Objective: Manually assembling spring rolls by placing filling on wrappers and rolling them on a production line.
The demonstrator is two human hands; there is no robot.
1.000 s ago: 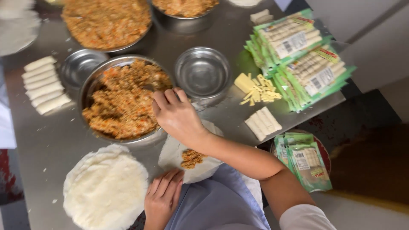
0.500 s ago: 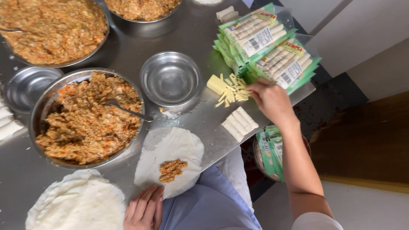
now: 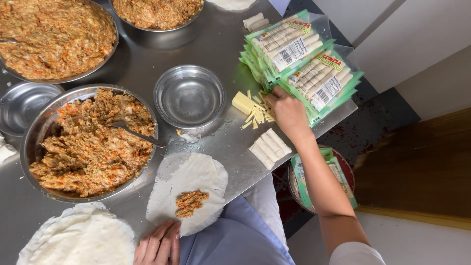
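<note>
- I count two hands: right hand (image 3: 289, 114) and left hand (image 3: 159, 243).
- Three bowls of minced filling: one (image 3: 91, 142) left of my right hand, two (image 3: 54, 37) (image 3: 157, 11) further up.
- Two bare steel bowls: one (image 3: 189, 95) just left of the right hand, one (image 3: 22, 100) far left.
- One pile of cheese sticks (image 3: 255, 110) touching the right hand.
- Three rolled wraps (image 3: 269, 147) just below it; two more (image 3: 256, 21) above.
- One wrapper with filling (image 3: 189, 189) above the left hand; one wrapper stack (image 3: 78, 240) beside it.
- Green packets (image 3: 304, 61): stacked, can't count.
</note>
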